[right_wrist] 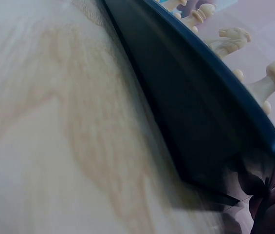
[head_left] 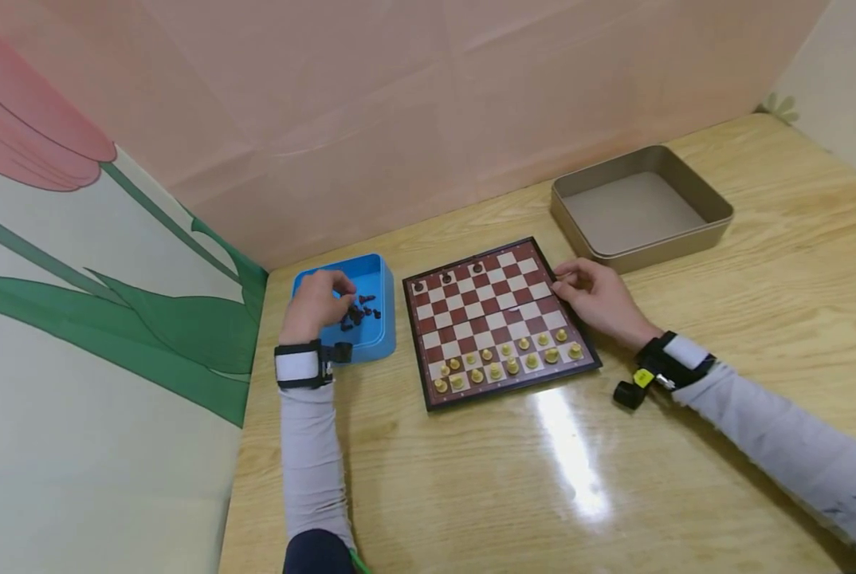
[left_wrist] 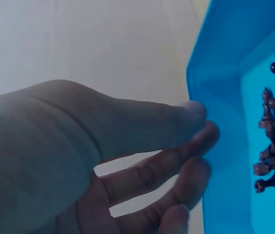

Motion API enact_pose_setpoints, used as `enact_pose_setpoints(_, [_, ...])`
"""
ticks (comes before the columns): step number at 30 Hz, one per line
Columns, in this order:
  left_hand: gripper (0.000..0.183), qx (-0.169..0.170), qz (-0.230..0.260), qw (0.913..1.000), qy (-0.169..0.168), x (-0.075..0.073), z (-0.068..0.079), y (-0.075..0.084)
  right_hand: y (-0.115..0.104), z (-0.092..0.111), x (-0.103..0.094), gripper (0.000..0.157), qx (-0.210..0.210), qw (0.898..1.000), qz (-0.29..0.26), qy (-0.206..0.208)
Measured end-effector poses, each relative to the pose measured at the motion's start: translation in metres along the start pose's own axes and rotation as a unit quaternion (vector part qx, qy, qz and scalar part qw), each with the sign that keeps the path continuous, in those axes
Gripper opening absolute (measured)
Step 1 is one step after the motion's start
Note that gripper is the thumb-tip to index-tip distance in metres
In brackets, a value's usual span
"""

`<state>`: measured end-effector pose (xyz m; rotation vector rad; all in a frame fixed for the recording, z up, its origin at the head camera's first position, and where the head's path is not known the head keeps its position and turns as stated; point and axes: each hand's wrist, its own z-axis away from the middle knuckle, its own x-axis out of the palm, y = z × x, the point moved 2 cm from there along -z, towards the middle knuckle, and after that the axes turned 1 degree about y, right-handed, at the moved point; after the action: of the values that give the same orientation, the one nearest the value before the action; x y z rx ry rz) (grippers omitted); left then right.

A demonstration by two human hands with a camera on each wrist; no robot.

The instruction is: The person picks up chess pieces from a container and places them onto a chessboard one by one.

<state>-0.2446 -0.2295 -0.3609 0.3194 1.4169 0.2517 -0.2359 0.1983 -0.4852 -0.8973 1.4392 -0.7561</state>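
My left hand (head_left: 319, 301) is over the blue box (head_left: 383, 339), its fingers loosely curled. In the left wrist view the thumb lies close to the index finger beside the box's wall, with no piece visible between them. Several dark chess pieces (head_left: 356, 315) lie heaped on the box floor. At the right edge of the checkered chessboard (head_left: 464, 319), my right hand (head_left: 600, 303) holds the rim with curled fingers. Pale chess pieces (head_left: 512, 366) stand in two rows along the near side. Along the far side stand three dark chess pieces (head_left: 447, 277).
A brown open-topped tin (head_left: 636, 203) sits on the wooden table (head_left: 471, 486) behind my right hand. A pink wall covering (head_left: 414, 119) rises at the table's back edge, and a printed panel (head_left: 148, 383) borders the left side.
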Motion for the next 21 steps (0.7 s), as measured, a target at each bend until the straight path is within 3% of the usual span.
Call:
enact_pose_setpoints(14, [0.016, -0.062, -0.018, 0.9967, -0.049, 0.015, -0.009, -0.015, 0.000, 0.001, 0.000, 0.034, 0.003, 1.000, 0.000, 0.003])
enact_pose_setpoints(21, [0.020, -0.059, -0.023, 0.9958, -0.066, 0.018, -0.011, -0.013, -0.002, 0.001, 0.000, 0.033, 0.001, 1.000, -0.003, 0.005])
